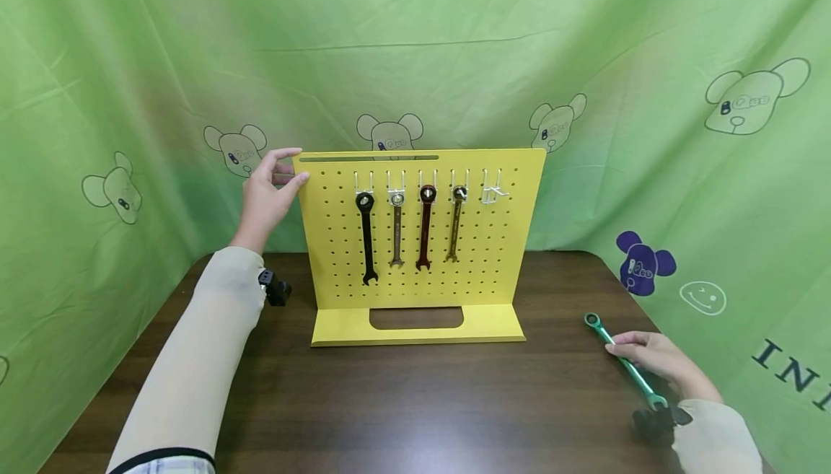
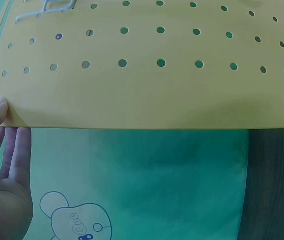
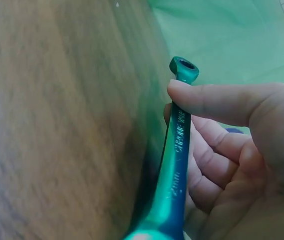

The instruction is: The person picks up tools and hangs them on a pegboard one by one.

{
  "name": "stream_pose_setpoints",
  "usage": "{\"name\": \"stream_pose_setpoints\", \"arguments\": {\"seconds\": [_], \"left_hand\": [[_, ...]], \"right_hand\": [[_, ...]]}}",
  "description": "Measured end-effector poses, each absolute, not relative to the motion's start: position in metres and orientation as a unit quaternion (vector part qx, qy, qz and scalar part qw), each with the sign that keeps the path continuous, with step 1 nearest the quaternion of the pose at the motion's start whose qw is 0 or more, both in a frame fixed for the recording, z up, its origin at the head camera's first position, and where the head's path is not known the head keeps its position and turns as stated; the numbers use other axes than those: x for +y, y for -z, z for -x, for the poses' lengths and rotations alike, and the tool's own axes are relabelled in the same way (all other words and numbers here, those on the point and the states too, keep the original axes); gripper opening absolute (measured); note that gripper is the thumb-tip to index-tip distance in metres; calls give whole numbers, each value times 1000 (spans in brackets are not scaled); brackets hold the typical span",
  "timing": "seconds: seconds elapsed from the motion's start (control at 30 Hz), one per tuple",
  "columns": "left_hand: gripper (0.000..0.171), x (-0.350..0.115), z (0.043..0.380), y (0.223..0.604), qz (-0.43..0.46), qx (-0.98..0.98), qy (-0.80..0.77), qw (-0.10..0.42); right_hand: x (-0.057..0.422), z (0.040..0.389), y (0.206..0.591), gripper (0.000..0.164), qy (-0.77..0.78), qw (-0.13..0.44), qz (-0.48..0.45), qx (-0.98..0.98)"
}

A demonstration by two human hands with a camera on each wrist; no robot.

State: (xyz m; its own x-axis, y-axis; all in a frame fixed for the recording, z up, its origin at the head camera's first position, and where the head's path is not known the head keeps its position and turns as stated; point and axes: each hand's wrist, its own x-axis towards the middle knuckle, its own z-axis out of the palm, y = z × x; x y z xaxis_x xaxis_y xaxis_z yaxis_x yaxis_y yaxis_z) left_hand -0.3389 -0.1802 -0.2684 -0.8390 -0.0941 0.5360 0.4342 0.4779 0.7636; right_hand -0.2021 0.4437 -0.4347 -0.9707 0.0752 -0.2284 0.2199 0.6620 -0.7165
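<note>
At the upper left corner of a yellow pegboard (image 1: 415, 285), my left hand (image 1: 260, 198) grips the edge, thumb on the front face and fingers behind. My right hand (image 1: 661, 360) pinches a green combination wrench (image 1: 636, 376) by its shaft, over the right side of the table. In the right wrist view the thumb lies across the green wrench (image 3: 174, 160), close below its ratchet ring end. On the pegboard hang a black wrench (image 1: 367, 243), a silver wrench (image 1: 397, 232), a dark red wrench (image 1: 425, 236) and a bronze wrench (image 1: 455, 229), ring ends up.
A white wire hook (image 1: 491, 195) sits at the right end of the row of wrenches. The pegboard's foot has a cutout and stands on a dark wooden table (image 1: 402, 402). A green printed curtain (image 1: 454, 48) hangs behind and at both sides.
</note>
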Motion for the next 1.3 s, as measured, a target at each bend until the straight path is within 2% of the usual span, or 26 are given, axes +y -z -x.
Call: {"name": "stream_pose_setpoints", "arguments": {"seconds": [0.27, 0.5, 0.8, 1.07, 1.3], "left_hand": [[43, -180, 339, 269, 107, -820, 497, 264], [43, -180, 339, 270, 106, -820, 496, 267], [43, -180, 338, 270, 105, -819, 498, 267], [43, -180, 339, 270, 107, -818, 497, 269], [42, -180, 340, 269, 106, -819, 495, 270]], "right_hand": [[429, 206, 428, 38, 443, 86, -54, 891], [412, 215, 419, 34, 483, 55, -12, 874], [383, 228, 389, 40, 450, 7, 51, 891], [354, 238, 363, 25, 494, -29, 97, 864], [329, 247, 339, 29, 486, -60, 103, 866]]}}
